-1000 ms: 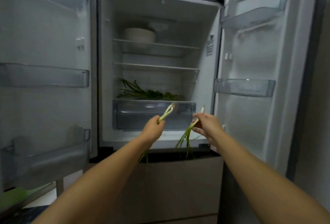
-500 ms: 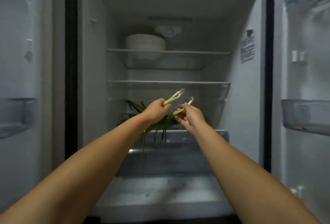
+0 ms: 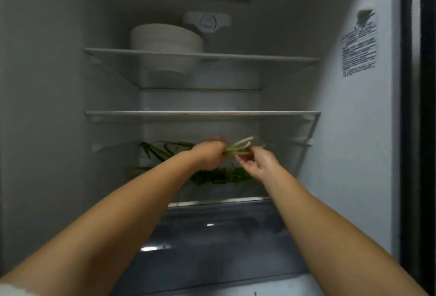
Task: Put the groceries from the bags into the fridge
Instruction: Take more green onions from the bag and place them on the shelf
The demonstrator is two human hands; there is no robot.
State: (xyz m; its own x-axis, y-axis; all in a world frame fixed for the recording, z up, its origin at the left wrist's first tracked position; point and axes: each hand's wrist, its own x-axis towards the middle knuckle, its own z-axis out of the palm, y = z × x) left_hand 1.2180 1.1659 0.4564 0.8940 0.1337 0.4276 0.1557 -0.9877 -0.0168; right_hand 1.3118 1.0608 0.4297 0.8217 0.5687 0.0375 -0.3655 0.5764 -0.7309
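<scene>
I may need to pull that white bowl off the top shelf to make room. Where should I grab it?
Grip the white bowl by its wide rim, coming straight in from the front. The top shelf edge hides its narrow foot, and the dial housing sits close behind its right side, so the front and left are clearer.

Top clear glass shelf (image 3: 247, 57): stacked white bowls (image 3: 166, 40). Middle glass shelf (image 3: 203, 114): bare. Bottom shelf (image 3: 217, 200): dark leafy greens (image 3: 212, 177), long green stalks (image 3: 162, 149).

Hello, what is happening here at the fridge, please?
A person reaches both arms into the open fridge. The left hand grips a bunch of green onions over the lowest shelf, where other greens already lie. The right hand is open beside the pale ends. A white bowl stands on the top shelf.
</scene>
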